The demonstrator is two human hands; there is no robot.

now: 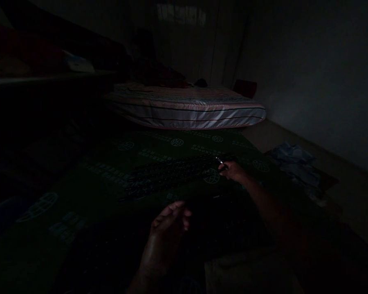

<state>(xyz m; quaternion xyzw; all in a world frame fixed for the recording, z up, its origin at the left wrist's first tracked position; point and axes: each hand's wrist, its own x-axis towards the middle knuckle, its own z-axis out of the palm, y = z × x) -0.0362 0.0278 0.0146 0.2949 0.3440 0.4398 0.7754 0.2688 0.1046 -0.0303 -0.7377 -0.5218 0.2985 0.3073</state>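
The room is very dark. My right hand (232, 170) reaches forward over a green printed mat (110, 171) and is closed on a small shiny tool (221, 162), possibly scissors, at the right end of a long strip of dark patterned fabric (168, 173). My left hand (167, 232) hovers nearer to me over dark cloth, its fingers bent and loosely together; I cannot make out whether it holds anything.
A thin mattress (190, 110) with a shiny striped cover lies on the floor behind the mat. Crumpled pale cloth (294, 163) sits on the floor at the right, near the wall. A low ledge with dim items (73, 65) runs along the left.
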